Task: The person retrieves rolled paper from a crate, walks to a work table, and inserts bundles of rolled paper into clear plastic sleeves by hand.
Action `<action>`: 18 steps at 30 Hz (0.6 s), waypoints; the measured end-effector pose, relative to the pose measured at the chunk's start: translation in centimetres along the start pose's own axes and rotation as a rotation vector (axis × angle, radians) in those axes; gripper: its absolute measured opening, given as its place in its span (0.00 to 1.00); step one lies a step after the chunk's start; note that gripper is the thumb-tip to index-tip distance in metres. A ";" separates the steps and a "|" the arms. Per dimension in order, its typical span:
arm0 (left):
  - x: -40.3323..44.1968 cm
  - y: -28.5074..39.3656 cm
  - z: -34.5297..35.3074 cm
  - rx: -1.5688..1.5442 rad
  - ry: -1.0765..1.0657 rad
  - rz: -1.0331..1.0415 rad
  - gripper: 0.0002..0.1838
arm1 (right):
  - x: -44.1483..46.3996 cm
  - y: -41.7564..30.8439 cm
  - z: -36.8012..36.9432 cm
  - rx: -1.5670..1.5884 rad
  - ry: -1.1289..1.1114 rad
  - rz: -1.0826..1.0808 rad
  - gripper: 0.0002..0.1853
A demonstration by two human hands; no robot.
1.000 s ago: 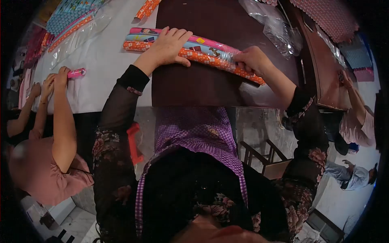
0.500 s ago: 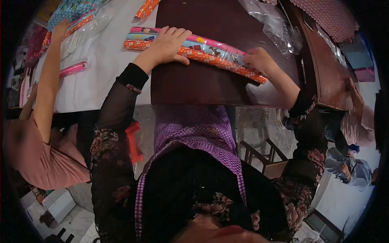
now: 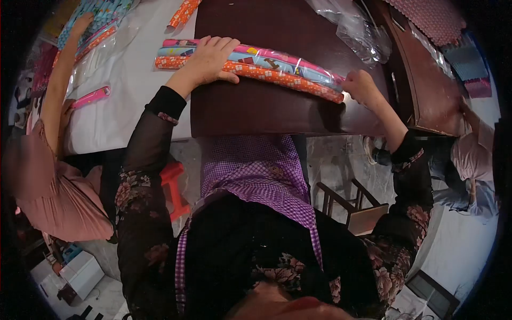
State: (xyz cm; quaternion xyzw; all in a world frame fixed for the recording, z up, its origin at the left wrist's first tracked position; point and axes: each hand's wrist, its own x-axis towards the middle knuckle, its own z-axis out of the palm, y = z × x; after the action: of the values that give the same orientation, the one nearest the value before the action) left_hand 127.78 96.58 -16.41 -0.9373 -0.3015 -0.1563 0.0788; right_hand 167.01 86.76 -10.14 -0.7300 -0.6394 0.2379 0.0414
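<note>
1. The left hand (image 3: 209, 60) lies across the left half of a bundle of three rolls, upper centre of the frame; its palm faces down, its fingers lie side by side over the top and its thumb is spread away to the right.
2. The right hand (image 3: 362, 88) is at the bundle's right end, its fingers curled in and clamped on the end of the clear wrapper (image 3: 301, 69); the fingertips themselves are partly hidden.
3. The two hands are well apart, with the middle of the bundle in plain view between them.
4. The bundle slants down to the right on the table (image 3: 250, 114): a pink roll (image 3: 277, 55) on top, a light blue roll (image 3: 292, 68) in the middle and an orange roll (image 3: 282, 80) lowest in the frame.
5. Another orange-patterned roll (image 3: 183, 15) lies at the top edge.
6. Crumpled clear plastic (image 3: 368, 40) lies at upper right.
7. At far left, a co-worker's hand (image 3: 82, 24) touches patterned blue rolls (image 3: 101, 12).
</note>
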 end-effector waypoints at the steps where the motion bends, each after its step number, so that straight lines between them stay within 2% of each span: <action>1: 0.0 0.1 -0.1 -0.002 0.001 0.005 0.50 | -0.2 0.9 0.0 0.015 0.013 -0.001 0.16; 5: 0.0 0.0 -0.2 -0.008 -0.032 -0.011 0.50 | -0.8 3.2 -0.6 -0.041 0.086 -0.024 0.14; 7: 0.1 0.2 -0.3 -0.002 -0.039 -0.006 0.51 | -1.4 8.1 -1.7 -0.130 0.315 -0.106 0.14; 8: 0.2 0.3 -0.5 0.004 -0.052 -0.014 0.51 | -1.7 10.4 -3.3 -0.114 0.223 0.095 0.13; 9: 0.1 0.4 -0.6 0.006 -0.063 -0.025 0.51 | -2.7 10.5 -3.9 -0.119 0.224 0.097 0.13; 11: 0.1 0.3 -0.4 0.014 -0.060 -0.020 0.51 | -6.1 10.6 -4.6 0.456 0.319 0.204 0.14; 14: 0.1 0.2 0.0 0.024 -0.071 -0.009 0.52 | -6.7 9.9 -1.9 0.794 0.241 0.153 0.15; 15: 0.1 0.0 0.0 0.023 -0.081 -0.013 0.52 | -6.9 7.8 -1.6 0.891 0.154 0.270 0.16; 17: 0.0 -0.1 0.2 0.030 -0.088 -0.002 0.52 | -4.8 7.7 0.7 0.891 0.024 0.258 0.16; 18: 0.2 -0.1 0.1 0.031 -0.089 -0.004 0.53 | -4.5 6.0 1.5 1.030 0.008 0.257 0.18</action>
State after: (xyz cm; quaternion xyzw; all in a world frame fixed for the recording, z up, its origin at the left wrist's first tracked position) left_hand 127.91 96.77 -16.46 -0.9414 -0.3090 -0.1098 0.0794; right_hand 171.63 81.02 -12.32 -0.6883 -0.3450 0.5216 0.3677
